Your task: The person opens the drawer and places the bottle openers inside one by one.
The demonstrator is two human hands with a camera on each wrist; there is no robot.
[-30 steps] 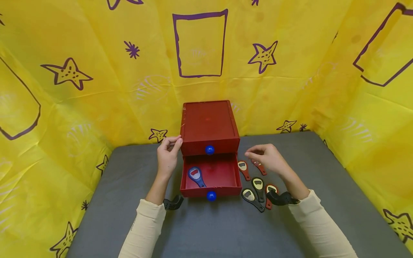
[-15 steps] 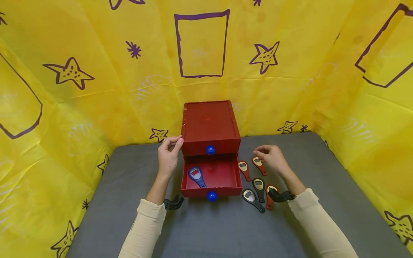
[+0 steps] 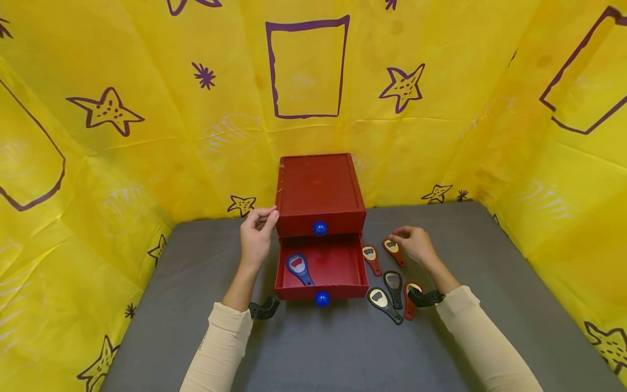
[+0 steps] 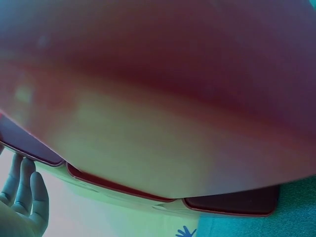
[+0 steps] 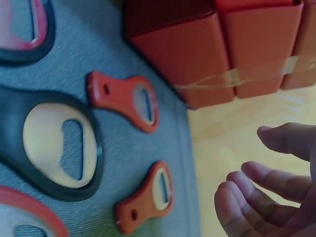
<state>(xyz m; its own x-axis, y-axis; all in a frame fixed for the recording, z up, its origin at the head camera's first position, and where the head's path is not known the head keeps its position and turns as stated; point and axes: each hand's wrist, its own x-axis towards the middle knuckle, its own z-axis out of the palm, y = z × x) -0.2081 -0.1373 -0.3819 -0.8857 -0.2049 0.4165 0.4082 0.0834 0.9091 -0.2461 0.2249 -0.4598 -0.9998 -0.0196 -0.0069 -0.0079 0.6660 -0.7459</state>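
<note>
The right hand (image 3: 413, 245) has moved a little away from the cabinet (image 3: 318, 185), its thumb now well apart from its loosely bent fingers with nothing between them, and the far red opener (image 3: 395, 255) lies uncovered on the table (image 3: 323, 348), just below the fingertips. That likely leaves this opener free to pick up, with the blue opener (image 3: 301, 271) lying in the open drawer (image 3: 338, 269) left of those fingers. The left hand (image 3: 254, 239) keeps its fairly straight fingers at the cabinet's left edge, seemingly steadying it.
</note>
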